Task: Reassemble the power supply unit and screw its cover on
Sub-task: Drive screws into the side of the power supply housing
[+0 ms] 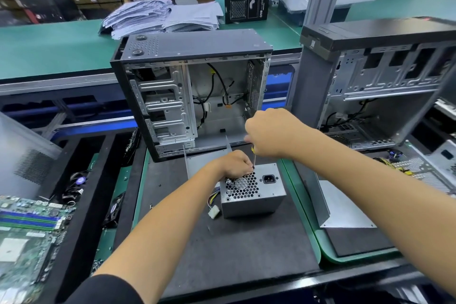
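On the black mat [234,242] of the desk, near the centre of the view, sits the grey power supply unit [254,192], its honeycomb fan grille and power socket facing up and a bundle of coloured wires with a white plug trailing from its 9 o'clock side. The left hand [233,164] rests on the unit's far-left corner, its grip curled and pinching at the tip of the screwdriver [253,155]. At 1 o'clock from it the right hand [269,132] hangs above, its grip clenched round the screwdriver's handle, the thin shaft pointing down to that corner. At 9 o'clock, at the desk's left edge, lies a green motherboard [27,227]. Beyond the unit, at 12 o'clock, stands an open computer case [192,91], and a second open case [380,81] stands at 2 o'clock. Farther still, on the green bench, are stacked papers [162,17] and a black box [245,6].
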Demonstrator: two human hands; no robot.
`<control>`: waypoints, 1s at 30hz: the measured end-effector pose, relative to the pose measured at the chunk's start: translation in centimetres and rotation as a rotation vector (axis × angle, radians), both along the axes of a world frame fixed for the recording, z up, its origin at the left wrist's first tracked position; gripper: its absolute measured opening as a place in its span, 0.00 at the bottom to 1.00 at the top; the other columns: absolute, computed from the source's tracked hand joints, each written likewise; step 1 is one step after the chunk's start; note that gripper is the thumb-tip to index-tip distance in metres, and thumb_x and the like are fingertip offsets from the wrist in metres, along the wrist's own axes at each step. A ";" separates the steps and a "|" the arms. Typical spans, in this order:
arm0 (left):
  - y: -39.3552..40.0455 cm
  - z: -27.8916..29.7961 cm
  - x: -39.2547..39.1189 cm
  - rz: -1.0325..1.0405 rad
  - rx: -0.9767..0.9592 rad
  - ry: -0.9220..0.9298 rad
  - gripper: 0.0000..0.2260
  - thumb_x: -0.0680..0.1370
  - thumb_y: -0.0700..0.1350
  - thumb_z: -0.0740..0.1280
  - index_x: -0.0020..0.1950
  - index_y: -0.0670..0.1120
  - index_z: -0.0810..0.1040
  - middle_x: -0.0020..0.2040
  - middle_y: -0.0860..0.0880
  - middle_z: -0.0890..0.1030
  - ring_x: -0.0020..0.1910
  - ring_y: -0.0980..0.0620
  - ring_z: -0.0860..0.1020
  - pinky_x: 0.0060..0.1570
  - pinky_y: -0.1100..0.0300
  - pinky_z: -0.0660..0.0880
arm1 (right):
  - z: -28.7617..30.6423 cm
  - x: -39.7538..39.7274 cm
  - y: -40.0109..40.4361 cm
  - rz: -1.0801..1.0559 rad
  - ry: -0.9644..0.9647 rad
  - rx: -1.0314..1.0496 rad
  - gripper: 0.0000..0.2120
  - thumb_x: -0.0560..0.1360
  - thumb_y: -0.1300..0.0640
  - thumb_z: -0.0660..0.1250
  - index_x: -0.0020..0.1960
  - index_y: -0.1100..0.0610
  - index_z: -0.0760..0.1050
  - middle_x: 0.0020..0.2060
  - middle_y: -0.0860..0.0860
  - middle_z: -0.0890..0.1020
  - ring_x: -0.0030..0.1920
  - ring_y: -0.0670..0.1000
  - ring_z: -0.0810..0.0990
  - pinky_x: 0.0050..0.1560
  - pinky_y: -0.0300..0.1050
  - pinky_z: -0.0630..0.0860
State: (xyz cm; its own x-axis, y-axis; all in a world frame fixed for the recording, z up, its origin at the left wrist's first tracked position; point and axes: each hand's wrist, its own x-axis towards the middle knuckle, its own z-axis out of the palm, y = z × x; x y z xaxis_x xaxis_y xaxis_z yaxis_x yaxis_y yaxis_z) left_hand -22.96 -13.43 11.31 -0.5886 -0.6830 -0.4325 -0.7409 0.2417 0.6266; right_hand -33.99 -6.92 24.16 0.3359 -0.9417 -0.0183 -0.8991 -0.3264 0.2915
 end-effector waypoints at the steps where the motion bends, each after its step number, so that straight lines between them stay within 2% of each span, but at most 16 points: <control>1: 0.0 0.1 0.0 0.005 -0.004 0.002 0.07 0.77 0.39 0.62 0.39 0.42 0.74 0.42 0.46 0.75 0.41 0.50 0.70 0.42 0.60 0.68 | 0.0 0.1 0.0 0.001 0.017 -0.024 0.18 0.79 0.54 0.59 0.34 0.58 0.58 0.29 0.50 0.61 0.28 0.51 0.63 0.30 0.44 0.60; 4: 0.0 0.1 0.0 0.009 0.000 0.014 0.07 0.77 0.39 0.62 0.39 0.42 0.73 0.40 0.45 0.74 0.39 0.50 0.69 0.37 0.60 0.67 | 0.0 0.1 0.0 -0.030 0.037 -0.015 0.17 0.80 0.55 0.57 0.34 0.57 0.60 0.30 0.50 0.66 0.27 0.51 0.64 0.29 0.44 0.60; 6: 0.0 0.2 0.1 0.009 -0.002 0.013 0.07 0.77 0.39 0.62 0.38 0.42 0.73 0.39 0.45 0.73 0.38 0.50 0.68 0.35 0.61 0.66 | 0.3 0.1 0.1 -0.042 0.012 0.070 0.11 0.80 0.53 0.58 0.43 0.59 0.66 0.39 0.51 0.67 0.32 0.53 0.68 0.33 0.47 0.64; 7: 0.0 0.3 0.2 0.002 -0.002 0.012 0.07 0.77 0.39 0.62 0.38 0.42 0.73 0.39 0.45 0.73 0.39 0.50 0.68 0.36 0.60 0.66 | 0.5 0.1 0.2 -0.024 -0.015 0.129 0.07 0.79 0.55 0.60 0.48 0.58 0.64 0.43 0.52 0.65 0.33 0.53 0.69 0.33 0.48 0.65; 9: 0.1 0.4 0.2 -0.010 0.004 0.015 0.07 0.76 0.39 0.62 0.38 0.42 0.72 0.39 0.44 0.71 0.39 0.49 0.67 0.38 0.58 0.65 | 0.8 0.1 0.3 0.041 -0.046 0.213 0.10 0.74 0.63 0.63 0.48 0.57 0.61 0.47 0.53 0.62 0.32 0.51 0.68 0.33 0.48 0.67; 11: 0.3 0.4 0.1 -0.004 0.009 0.019 0.08 0.76 0.38 0.62 0.36 0.41 0.71 0.38 0.44 0.70 0.38 0.49 0.65 0.37 0.58 0.64 | 0.8 0.4 0.3 0.085 -0.051 0.208 0.09 0.72 0.67 0.63 0.49 0.58 0.66 0.49 0.54 0.66 0.32 0.49 0.66 0.33 0.45 0.65; 13: 0.4 0.4 0.2 0.011 0.012 0.021 0.09 0.76 0.38 0.62 0.36 0.41 0.70 0.37 0.44 0.70 0.36 0.49 0.64 0.35 0.58 0.62 | 0.4 0.7 0.0 0.105 -0.035 0.145 0.07 0.73 0.68 0.62 0.48 0.58 0.70 0.49 0.54 0.70 0.33 0.50 0.67 0.35 0.44 0.64; 15: 0.4 0.4 0.2 0.027 0.014 0.022 0.09 0.76 0.38 0.62 0.36 0.42 0.70 0.37 0.44 0.70 0.34 0.50 0.64 0.33 0.58 0.63 | 0.2 0.9 -0.3 0.079 -0.037 0.097 0.05 0.74 0.66 0.62 0.45 0.57 0.70 0.46 0.54 0.72 0.36 0.53 0.68 0.37 0.45 0.65; 17: 0.3 0.3 0.1 0.043 0.008 0.021 0.11 0.77 0.39 0.63 0.34 0.44 0.71 0.35 0.47 0.72 0.32 0.52 0.65 0.31 0.61 0.64 | 0.1 0.9 -0.5 0.038 -0.038 0.049 0.05 0.77 0.62 0.60 0.43 0.56 0.68 0.37 0.53 0.68 0.32 0.53 0.66 0.34 0.46 0.63; 20: 0.2 0.4 0.1 0.029 0.011 0.022 0.15 0.78 0.39 0.62 0.31 0.45 0.68 0.31 0.48 0.68 0.31 0.52 0.63 0.30 0.62 0.62 | 0.1 0.5 -0.5 0.000 0.040 -0.062 0.13 0.80 0.58 0.58 0.37 0.55 0.61 0.30 0.51 0.61 0.29 0.53 0.64 0.31 0.45 0.60; 22: 0.2 0.5 0.1 0.015 -0.001 0.010 0.14 0.78 0.39 0.63 0.32 0.45 0.69 0.31 0.49 0.69 0.31 0.53 0.65 0.31 0.62 0.63 | 0.4 0.1 -0.4 -0.038 0.032 -0.024 0.14 0.82 0.53 0.57 0.39 0.55 0.61 0.32 0.51 0.62 0.33 0.55 0.66 0.34 0.47 0.64; 23: 0.2 0.5 0.1 0.013 -0.006 0.005 0.12 0.78 0.39 0.63 0.34 0.45 0.72 0.32 0.49 0.71 0.33 0.53 0.67 0.32 0.62 0.64 | 0.5 -0.2 -0.3 -0.055 0.004 0.045 0.11 0.82 0.53 0.57 0.43 0.55 0.63 0.35 0.52 0.63 0.35 0.55 0.67 0.35 0.47 0.65; 24: 0.2 0.5 0.0 0.013 -0.011 0.004 0.09 0.78 0.40 0.63 0.37 0.45 0.74 0.35 0.50 0.73 0.35 0.53 0.69 0.34 0.63 0.65 | 0.7 -0.4 -0.2 -0.063 -0.041 0.130 0.07 0.80 0.55 0.58 0.47 0.56 0.63 0.40 0.52 0.63 0.35 0.55 0.69 0.34 0.48 0.65; 26: 0.2 0.6 0.0 0.017 -0.020 0.010 0.07 0.78 0.40 0.64 0.40 0.45 0.75 0.38 0.51 0.75 0.39 0.53 0.71 0.39 0.63 0.67 | 1.0 -0.7 0.0 -0.029 -0.153 0.258 0.07 0.76 0.63 0.62 0.49 0.58 0.63 0.48 0.53 0.65 0.38 0.56 0.74 0.35 0.50 0.69; 28: 0.2 0.6 0.0 0.026 -0.019 0.015 0.10 0.78 0.40 0.63 0.37 0.45 0.75 0.37 0.52 0.74 0.40 0.53 0.71 0.43 0.62 0.66 | 1.0 -0.6 0.1 0.024 -0.217 0.240 0.09 0.73 0.66 0.64 0.47 0.56 0.65 0.49 0.53 0.69 0.44 0.55 0.75 0.40 0.47 0.70; 30: 0.3 0.6 0.0 0.021 -0.010 0.013 0.13 0.78 0.39 0.63 0.33 0.46 0.73 0.36 0.52 0.74 0.40 0.52 0.70 0.41 0.62 0.66 | 0.9 -0.3 0.2 0.039 -0.222 0.159 0.09 0.71 0.65 0.64 0.44 0.55 0.66 0.46 0.51 0.70 0.45 0.54 0.73 0.40 0.45 0.67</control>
State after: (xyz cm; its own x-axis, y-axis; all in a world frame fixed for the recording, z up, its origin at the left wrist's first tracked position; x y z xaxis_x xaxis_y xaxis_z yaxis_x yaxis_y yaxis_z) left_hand -22.93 -13.16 11.89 -0.5796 -0.6997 -0.4177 -0.7377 0.2328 0.6337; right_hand -34.29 -6.72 25.02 0.3845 -0.9190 -0.0869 -0.9210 -0.3883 0.0310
